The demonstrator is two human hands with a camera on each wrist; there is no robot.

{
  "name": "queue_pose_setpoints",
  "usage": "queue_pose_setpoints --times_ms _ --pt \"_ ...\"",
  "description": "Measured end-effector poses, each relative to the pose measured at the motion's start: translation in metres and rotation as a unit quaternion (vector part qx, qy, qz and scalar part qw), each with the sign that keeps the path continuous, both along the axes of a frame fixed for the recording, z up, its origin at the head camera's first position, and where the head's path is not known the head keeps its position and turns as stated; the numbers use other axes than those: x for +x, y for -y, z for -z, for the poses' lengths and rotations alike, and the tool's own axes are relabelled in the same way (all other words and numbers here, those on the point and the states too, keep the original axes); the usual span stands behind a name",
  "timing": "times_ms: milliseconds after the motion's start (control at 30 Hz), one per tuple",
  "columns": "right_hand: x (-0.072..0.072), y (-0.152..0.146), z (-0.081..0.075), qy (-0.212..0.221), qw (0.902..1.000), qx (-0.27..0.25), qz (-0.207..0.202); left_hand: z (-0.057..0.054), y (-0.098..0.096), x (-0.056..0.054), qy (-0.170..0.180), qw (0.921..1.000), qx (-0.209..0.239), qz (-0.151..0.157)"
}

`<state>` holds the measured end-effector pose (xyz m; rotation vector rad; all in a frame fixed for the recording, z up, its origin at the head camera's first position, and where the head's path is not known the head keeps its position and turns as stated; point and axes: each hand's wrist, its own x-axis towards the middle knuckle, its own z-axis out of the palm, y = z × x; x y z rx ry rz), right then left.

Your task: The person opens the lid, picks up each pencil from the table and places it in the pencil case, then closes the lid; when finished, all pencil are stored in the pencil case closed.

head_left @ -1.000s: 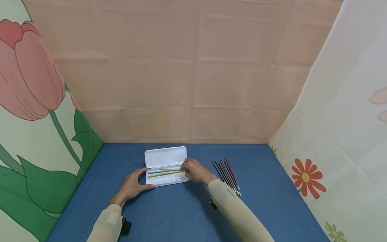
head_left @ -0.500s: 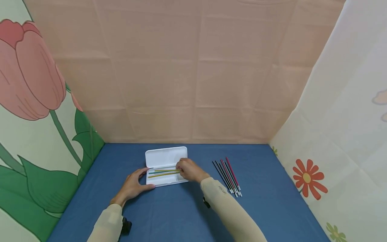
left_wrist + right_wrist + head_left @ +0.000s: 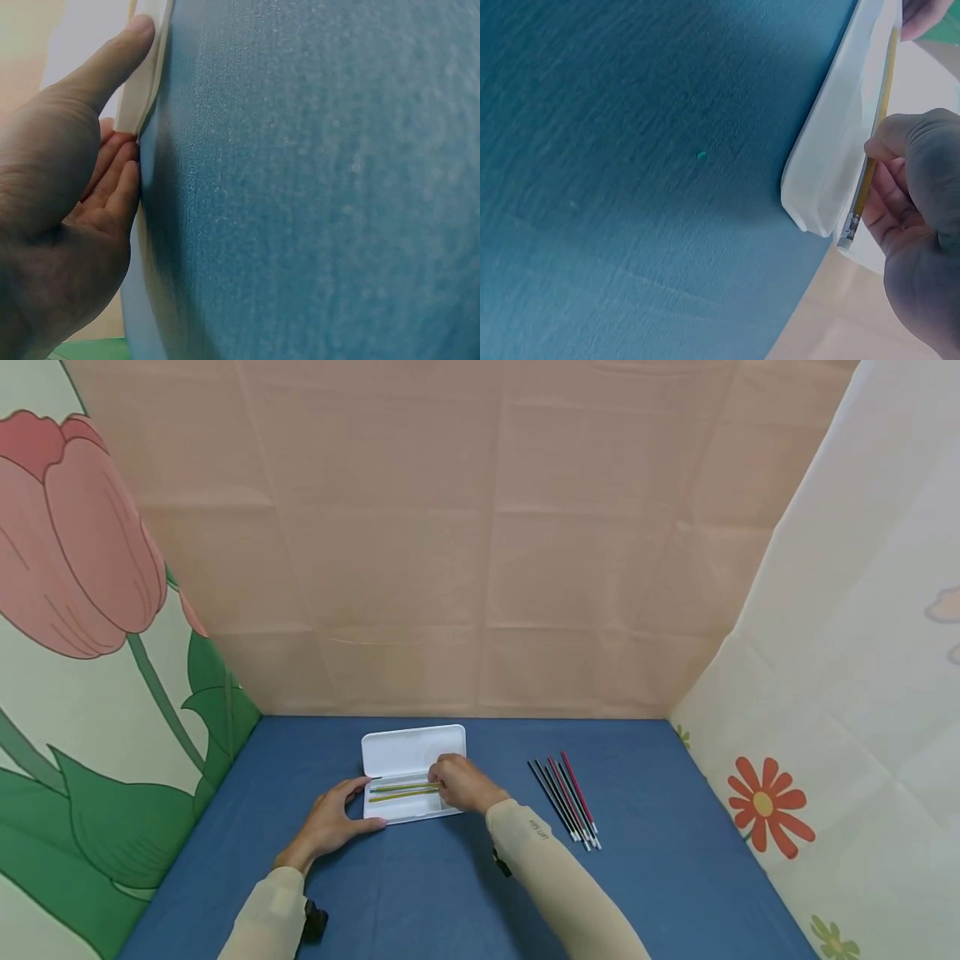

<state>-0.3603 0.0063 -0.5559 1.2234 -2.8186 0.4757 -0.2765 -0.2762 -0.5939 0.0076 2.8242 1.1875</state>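
A white pencil case (image 3: pixel 405 812) lies open on the blue table, its lid (image 3: pixel 408 749) folded back. My left hand (image 3: pixel 327 821) holds the case's left end, thumb (image 3: pixel 120 64) along the front wall and fingers at the end corner. Over the right part of the case, my right hand (image 3: pixel 465 783) pinches a yellow pencil (image 3: pixel 868 184) between thumb and fingers. Its silver band and eraser stick out toward the case's right end. Another yellow pencil (image 3: pixel 390 797) lies inside, beside a bluish-green one partly hidden. The right hand covers the tray's back right corner.
To the right, several dark and red pencils (image 3: pixel 566 802) with white ends lie side by side on the blue table (image 3: pixel 420 893). A beige cloth wall (image 3: pixel 480 543) stands behind, with printed cloths at both sides.
My right hand has moved left over the case, carrying the yellow pencil, which now lies more in line with the other one. The left hand stays at the case's left end.
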Motion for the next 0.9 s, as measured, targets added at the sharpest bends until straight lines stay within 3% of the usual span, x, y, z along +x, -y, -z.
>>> queue_pose_setpoints --times_ms 433,900 --pt "0.0 0.01 0.004 -0.01 0.9999 0.007 -0.009 0.001 0.0 0.0 -0.004 1.0 0.009 0.001" --pt "0.002 0.011 0.009 -0.005 0.9997 -0.022 -0.002 0.003 0.002 0.0 -0.009 0.9999 0.001 0.004"
